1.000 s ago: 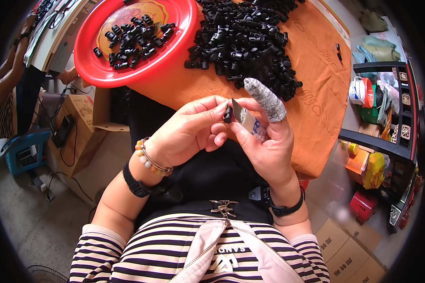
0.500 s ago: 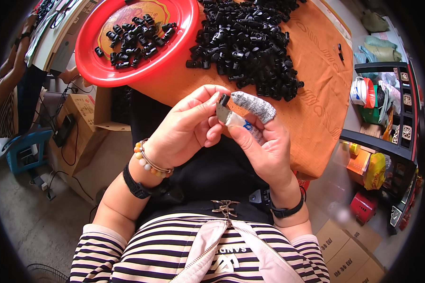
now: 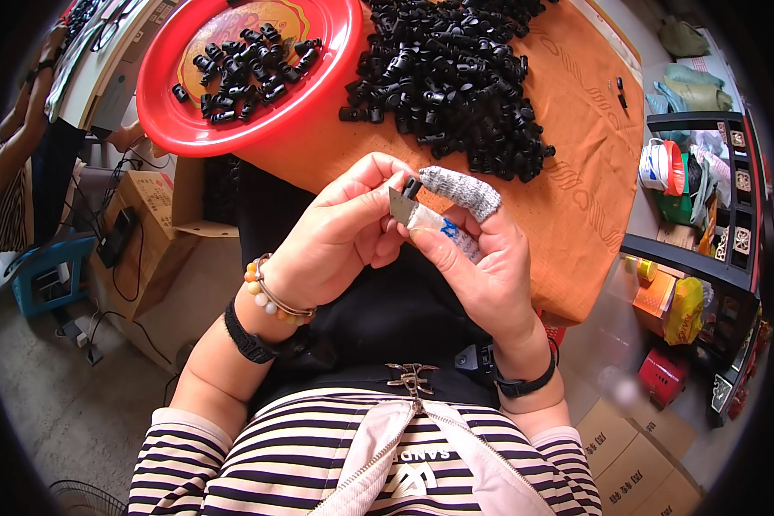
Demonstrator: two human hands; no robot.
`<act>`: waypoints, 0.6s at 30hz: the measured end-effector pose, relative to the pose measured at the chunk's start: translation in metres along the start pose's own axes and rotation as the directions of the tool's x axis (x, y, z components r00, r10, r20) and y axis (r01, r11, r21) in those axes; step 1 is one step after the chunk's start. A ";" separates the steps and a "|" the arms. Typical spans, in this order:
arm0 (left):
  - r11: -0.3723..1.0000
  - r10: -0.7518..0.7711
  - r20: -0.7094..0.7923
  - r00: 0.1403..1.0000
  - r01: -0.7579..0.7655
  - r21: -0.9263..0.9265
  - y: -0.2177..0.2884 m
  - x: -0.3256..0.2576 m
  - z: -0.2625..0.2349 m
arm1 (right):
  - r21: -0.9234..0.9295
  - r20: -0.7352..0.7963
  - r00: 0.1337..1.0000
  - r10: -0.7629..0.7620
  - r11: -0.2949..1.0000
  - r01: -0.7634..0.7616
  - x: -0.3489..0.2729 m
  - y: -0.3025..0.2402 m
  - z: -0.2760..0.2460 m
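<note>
A small black cylindrical plastic part (image 3: pixel 412 187) is pinched in the fingertips of my left hand (image 3: pixel 344 219), above the near edge of the table. My right hand (image 3: pixel 486 267) is closed around the white-wrapped handle of a short flat metal blade (image 3: pixel 401 206). The blade lies against or right beside the part; I cannot tell whether it touches. A grey knitted finger cover (image 3: pixel 464 191) sits on my right index finger, which curls behind the part. My left fingers partly hide the part's lower end.
A big heap of similar black parts (image 3: pixel 456 86) covers the orange tablecloth (image 3: pixel 576 163). To its left, a red round tray (image 3: pixel 168 129) holds several more. Cardboard boxes (image 3: pixel 146 232) and a blue stool (image 3: pixel 39 275) stand left; a black shelf (image 3: pixel 697 271) stands right. Another person's arm (image 3: pixel 39 95) shows far left.
The metal blade has turned and shifted slightly left, so its flat face shows more. The black part has tilted a little in my left fingertips. Both hands stay nearly in place.
</note>
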State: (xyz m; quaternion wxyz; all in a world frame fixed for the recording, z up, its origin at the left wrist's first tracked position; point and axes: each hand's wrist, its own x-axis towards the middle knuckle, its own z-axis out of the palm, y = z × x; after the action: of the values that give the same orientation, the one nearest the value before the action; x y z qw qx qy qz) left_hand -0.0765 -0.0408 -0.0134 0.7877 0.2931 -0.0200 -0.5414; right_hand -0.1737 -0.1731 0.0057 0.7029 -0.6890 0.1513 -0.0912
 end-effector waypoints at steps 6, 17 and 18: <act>0.999 0.035 0.011 0.999 -0.035 -0.012 -0.002 -0.001 -0.003 | 0.025 0.001 1.000 -0.007 1.000 0.007 0.000 -0.001 0.001; 0.998 0.056 0.033 0.998 -0.055 -0.031 -0.003 -0.002 -0.003 | 0.090 0.046 0.997 0.056 0.994 -0.060 -0.001 -0.001 -0.002; 0.998 0.056 0.033 0.998 -0.055 -0.030 -0.003 -0.002 -0.004 | 0.103 0.045 0.997 0.063 0.992 -0.068 -0.001 -0.001 -0.002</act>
State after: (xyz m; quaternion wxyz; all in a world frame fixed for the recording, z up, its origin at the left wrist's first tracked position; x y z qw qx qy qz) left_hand -0.0785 -0.0383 -0.0174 0.8062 0.2718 -0.0334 -0.5244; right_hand -0.1753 -0.1745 0.0068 0.7436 -0.6477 0.1541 -0.0614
